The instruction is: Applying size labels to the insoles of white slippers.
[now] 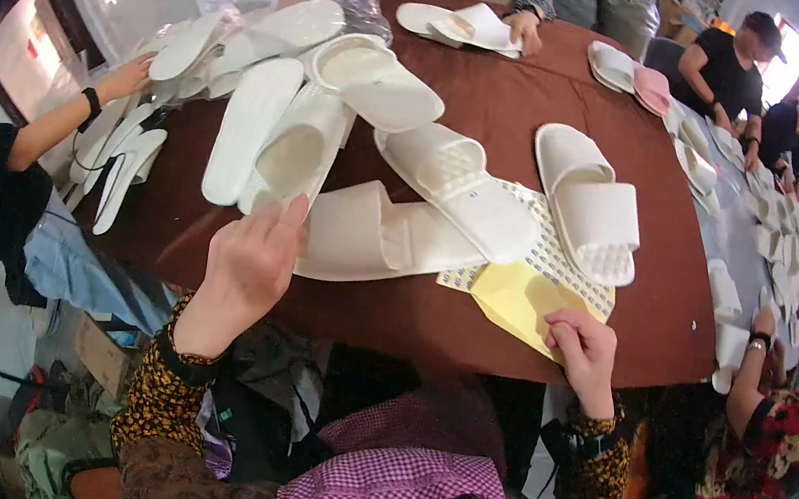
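Observation:
My left hand (255, 256) is closed, its fingertips at the near end of a white slipper (296, 150); whatever they pinch is hidden. My right hand (583, 349) has its fingers curled on the yellow, folded-over corner of a sticker sheet (561, 246), which shows rows of small printed labels. One open-toe white slipper (587, 204) lies across the sheet's right side. Another white slipper (468, 188) overlaps its left side. Just right of my left hand, a white slipper (351, 233) lies on its side on the brown-covered table (380, 323).
More white slippers (287, 33) are heaped at the far left, where a co-worker's hand (129, 78) reaches in. Across the table another person's hand (524, 32) touches slippers. A pink slipper (652, 89) lies at the far right. Several people work at a slipper-covered table (725, 227) beyond.

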A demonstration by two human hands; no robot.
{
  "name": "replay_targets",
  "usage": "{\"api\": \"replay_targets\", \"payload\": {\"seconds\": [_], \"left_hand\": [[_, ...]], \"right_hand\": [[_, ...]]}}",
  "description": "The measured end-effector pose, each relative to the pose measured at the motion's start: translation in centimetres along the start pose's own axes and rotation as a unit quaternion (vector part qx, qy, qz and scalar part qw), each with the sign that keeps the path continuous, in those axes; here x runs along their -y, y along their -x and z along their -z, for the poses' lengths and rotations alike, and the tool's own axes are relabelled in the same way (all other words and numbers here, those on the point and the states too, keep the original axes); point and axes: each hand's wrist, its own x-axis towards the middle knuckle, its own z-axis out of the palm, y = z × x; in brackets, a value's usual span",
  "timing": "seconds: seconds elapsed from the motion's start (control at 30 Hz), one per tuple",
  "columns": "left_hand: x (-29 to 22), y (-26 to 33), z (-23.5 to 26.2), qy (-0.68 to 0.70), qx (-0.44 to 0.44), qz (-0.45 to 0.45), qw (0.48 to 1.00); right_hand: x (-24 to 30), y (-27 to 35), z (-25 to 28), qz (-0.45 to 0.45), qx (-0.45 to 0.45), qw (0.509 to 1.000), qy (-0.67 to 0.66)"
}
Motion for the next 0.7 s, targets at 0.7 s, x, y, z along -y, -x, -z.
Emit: {"api": "replay_targets", "payload": {"seconds": [0.7], "left_hand": [[4.3,-1.2,-3.8,0.062,-0.114,0.08,0.988]], "right_hand": [[-0.1,-0.4,0.7,-0.037,0.054,0.99,-0.128]]}}
